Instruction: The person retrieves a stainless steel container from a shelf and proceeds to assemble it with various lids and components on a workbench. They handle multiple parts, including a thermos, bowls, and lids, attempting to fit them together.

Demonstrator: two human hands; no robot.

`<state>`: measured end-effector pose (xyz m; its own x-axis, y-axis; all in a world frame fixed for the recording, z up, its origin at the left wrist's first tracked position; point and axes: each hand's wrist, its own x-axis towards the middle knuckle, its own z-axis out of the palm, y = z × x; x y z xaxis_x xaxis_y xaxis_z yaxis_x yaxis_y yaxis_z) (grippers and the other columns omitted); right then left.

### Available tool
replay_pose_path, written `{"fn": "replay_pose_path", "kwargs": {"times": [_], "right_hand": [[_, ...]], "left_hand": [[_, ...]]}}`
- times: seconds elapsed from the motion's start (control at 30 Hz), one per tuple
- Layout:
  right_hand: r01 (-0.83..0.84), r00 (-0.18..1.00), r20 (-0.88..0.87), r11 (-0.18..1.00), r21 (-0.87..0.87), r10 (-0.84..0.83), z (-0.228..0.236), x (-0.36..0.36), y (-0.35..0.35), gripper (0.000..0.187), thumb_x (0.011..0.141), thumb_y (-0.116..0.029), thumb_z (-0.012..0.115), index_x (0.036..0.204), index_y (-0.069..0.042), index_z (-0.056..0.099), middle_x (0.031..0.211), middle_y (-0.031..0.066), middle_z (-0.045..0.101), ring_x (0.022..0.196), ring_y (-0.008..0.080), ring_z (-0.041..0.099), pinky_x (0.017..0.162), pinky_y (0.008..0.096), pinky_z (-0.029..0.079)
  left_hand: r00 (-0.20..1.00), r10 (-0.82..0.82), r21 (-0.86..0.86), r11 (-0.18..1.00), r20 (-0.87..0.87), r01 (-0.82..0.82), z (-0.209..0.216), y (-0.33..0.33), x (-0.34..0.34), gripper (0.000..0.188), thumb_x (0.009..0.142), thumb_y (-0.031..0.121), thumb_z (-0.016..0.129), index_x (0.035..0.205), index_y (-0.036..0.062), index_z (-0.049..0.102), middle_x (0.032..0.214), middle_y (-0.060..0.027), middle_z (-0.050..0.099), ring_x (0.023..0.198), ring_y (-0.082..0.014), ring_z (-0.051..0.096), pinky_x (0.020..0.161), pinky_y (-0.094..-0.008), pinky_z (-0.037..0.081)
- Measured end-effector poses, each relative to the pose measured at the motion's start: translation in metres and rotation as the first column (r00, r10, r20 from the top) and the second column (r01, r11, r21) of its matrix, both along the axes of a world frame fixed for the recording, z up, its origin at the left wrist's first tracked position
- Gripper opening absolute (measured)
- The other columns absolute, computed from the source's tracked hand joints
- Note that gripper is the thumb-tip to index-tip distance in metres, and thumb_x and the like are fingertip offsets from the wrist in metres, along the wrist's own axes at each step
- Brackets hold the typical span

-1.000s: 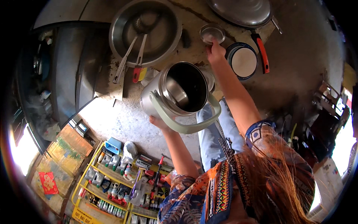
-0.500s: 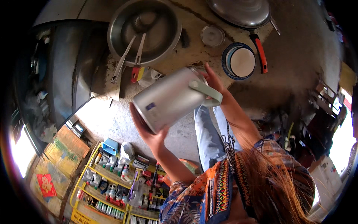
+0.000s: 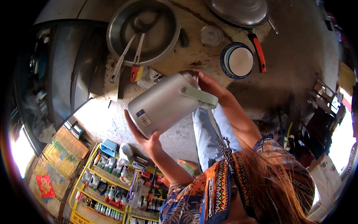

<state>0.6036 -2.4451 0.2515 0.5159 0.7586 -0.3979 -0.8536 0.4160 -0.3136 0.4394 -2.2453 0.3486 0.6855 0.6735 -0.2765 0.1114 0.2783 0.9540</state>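
I hold a silver insulated jug [image 3: 158, 102] tilted on its side in front of me, its base to the left and its neck to the upper right. My left hand [image 3: 147, 138] cups the base end from below, thumb against the side near a small blue-and-white label. At the other end my right hand [image 3: 211, 84] grips the neck, its fingers partly hidden behind the jug. A pale green handle [image 3: 201, 98] sticks out of the jug's side towards my right forearm.
On the table ahead stand a large metal basin [image 3: 169, 37] with two long-handled utensils, a small round lid [image 3: 211, 36], a blue-rimmed enamel bowl with a white top [image 3: 240, 61], and a lidded pan [image 3: 238, 11] with an orange handle. A yellow shelf [image 3: 97, 171] of bottles is at lower left.
The jug has rolled a little in my hands, bringing its label fully into view. My right hand has closed in around the neck, its raised finger now lowered.
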Motion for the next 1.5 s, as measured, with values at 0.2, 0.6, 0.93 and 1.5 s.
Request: {"fn": "replay_pose_path", "kwargs": {"times": [0.2, 0.6, 0.93, 1.5], "right_hand": [[0.070, 0.965, 0.262, 0.946, -0.315, 0.016, 0.032, 0.012, -0.006, 0.039, 0.092, -0.011, 0.064, 0.128, -0.005, 0.050, 0.118, 0.0048, 0.059, 0.112, 0.0157, 0.055, 0.097, 0.0310, 0.044], [0.369, 0.894, -0.131, 0.871, -0.324, -0.428, 0.044, -0.019, -0.058, 0.033, 0.100, -0.019, 0.045, 0.125, 0.000, 0.053, 0.118, 0.0134, 0.063, 0.107, 0.0241, 0.063, 0.094, 0.0412, 0.051], [0.298, 0.800, -0.093, 0.528, -0.795, -0.592, -0.117, -0.105, -0.144, 0.032, 0.093, -0.006, 0.055, 0.124, 0.003, 0.052, 0.119, 0.0165, 0.061, 0.106, 0.0278, 0.063, 0.089, 0.0388, 0.055], [0.483, 0.836, 0.366, 0.231, -0.845, -0.408, -0.152, -0.032, -0.160, 0.018, 0.099, -0.025, 0.054, 0.106, -0.009, 0.059, 0.090, -0.0014, 0.058, 0.077, 0.0081, 0.054, 0.066, 0.0246, 0.046]], "left_hand": [[0.966, 0.218, -0.427, 0.893, 0.136, -0.141, -0.081, 0.015, -0.052, 0.085, 0.069, 0.035, 0.078, 0.140, 0.0032, 0.043, 0.136, -0.0132, 0.052, 0.127, -0.0315, 0.048, 0.108, -0.0495, 0.037], [0.922, 0.238, -0.561, 0.827, 0.306, -0.027, -0.117, -0.020, -0.038, 0.082, 0.079, 0.058, 0.062, 0.142, 0.0092, 0.045, 0.141, -0.0166, 0.048, 0.132, -0.0365, 0.044, 0.107, -0.0606, 0.037], [0.900, 0.376, -0.579, 0.793, 0.221, -0.189, -0.112, -0.030, -0.050, 0.065, 0.095, 0.048, 0.037, 0.139, 0.0013, 0.044, 0.137, -0.0196, 0.050, 0.123, -0.0326, 0.053, 0.103, -0.0469, 0.046], [0.921, 0.345, -0.571, 0.800, 0.183, -0.186, -0.124, -0.033, -0.054, 0.065, 0.094, 0.047, 0.039, 0.140, 0.0014, 0.043, 0.137, -0.0193, 0.050, 0.123, -0.0328, 0.052, 0.103, -0.0473, 0.045]]}}
